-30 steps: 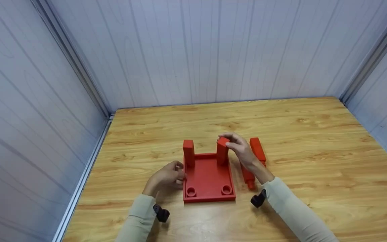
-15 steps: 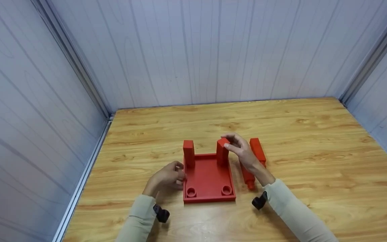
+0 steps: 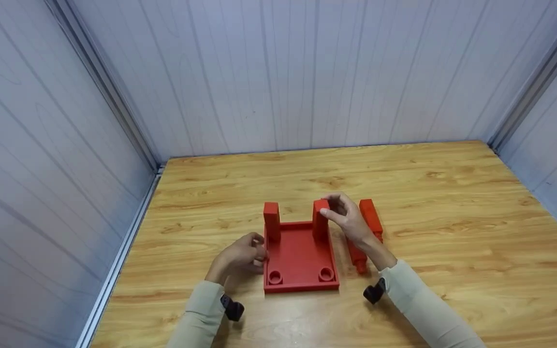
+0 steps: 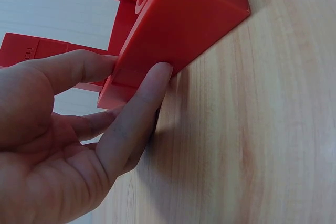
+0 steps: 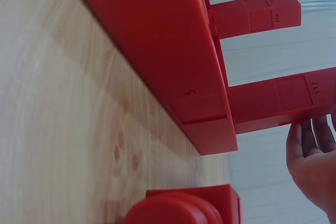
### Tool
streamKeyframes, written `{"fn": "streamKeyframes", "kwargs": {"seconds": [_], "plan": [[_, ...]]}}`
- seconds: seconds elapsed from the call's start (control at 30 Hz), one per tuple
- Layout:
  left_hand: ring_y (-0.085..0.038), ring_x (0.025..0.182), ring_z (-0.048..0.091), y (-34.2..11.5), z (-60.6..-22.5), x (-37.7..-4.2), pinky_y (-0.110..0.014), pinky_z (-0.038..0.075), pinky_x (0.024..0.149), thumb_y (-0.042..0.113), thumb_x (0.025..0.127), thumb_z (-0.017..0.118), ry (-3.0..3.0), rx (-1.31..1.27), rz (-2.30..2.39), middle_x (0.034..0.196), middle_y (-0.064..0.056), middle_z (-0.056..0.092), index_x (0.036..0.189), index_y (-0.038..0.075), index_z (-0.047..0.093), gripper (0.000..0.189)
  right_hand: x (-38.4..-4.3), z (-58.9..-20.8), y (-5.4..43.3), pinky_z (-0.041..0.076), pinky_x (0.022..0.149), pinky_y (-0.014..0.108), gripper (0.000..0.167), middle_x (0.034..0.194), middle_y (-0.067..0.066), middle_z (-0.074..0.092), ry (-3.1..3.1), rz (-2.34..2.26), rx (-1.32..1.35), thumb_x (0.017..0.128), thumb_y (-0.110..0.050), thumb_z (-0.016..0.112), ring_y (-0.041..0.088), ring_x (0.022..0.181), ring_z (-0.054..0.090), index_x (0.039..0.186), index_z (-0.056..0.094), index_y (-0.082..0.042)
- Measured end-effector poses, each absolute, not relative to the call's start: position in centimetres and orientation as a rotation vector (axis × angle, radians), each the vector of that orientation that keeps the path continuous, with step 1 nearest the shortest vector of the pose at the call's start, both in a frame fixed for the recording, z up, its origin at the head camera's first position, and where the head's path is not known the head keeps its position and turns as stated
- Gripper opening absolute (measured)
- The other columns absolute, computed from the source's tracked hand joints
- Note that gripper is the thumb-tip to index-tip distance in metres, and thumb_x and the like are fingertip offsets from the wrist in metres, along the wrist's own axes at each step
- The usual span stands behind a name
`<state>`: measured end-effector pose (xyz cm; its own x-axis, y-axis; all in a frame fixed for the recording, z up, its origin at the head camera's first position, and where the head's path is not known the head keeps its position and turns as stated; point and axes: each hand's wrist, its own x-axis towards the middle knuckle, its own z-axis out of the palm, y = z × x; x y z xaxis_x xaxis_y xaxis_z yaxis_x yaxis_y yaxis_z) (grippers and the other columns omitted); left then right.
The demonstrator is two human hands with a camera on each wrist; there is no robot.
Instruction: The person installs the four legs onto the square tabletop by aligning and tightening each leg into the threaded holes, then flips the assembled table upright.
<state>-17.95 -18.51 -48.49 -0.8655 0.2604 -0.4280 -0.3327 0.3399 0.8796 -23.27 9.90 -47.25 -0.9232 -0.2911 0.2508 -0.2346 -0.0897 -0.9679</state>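
Note:
A shallow red tray (image 3: 299, 256) with a raised rim lies on the wooden table. Two round sockets show at its near corners, and a square red post (image 3: 271, 220) stands upright at the far left corner. At the far right corner my right hand (image 3: 348, 220) grips the top of another upright post (image 3: 320, 224), thumb on the near side. My left hand (image 3: 241, 252) holds the tray's left wall. In the left wrist view, fingers (image 4: 136, 111) press its outer side and one digit reaches the rim. In the right wrist view, fingertips touch the post (image 5: 283, 100).
Two more red posts lie to the right of the tray, one farther back (image 3: 371, 215) and one nearer (image 3: 357, 253) with a round peg end, partly under my right forearm. Pale panel walls (image 3: 288, 72) enclose the wooden table (image 3: 452, 203).
My right hand has shifted slightly nearer and turned a little around the post's top, and the post now stands straighter. My left hand and the tray stay in place.

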Motion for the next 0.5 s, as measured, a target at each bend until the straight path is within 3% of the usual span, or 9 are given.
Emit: {"fn": "streamKeyframes", "kwargs": {"seconds": [0.5], "plan": [[-0.025,0.087,0.06,-18.49,-48.35,-17.88,-0.04,0.059,0.073,-0.003,0.089,0.052,2.082,-0.077,1.566,0.103,-0.02,0.059,0.129,-0.003,0.038,0.043,-23.17,-47.09,9.89,0.05,0.084,0.023,0.037,0.109,0.017,0.057,2.21,-2.152,-0.589,0.088,-0.009,0.068,0.019,0.098,0.056,0.118,0.05,0.004]]}}
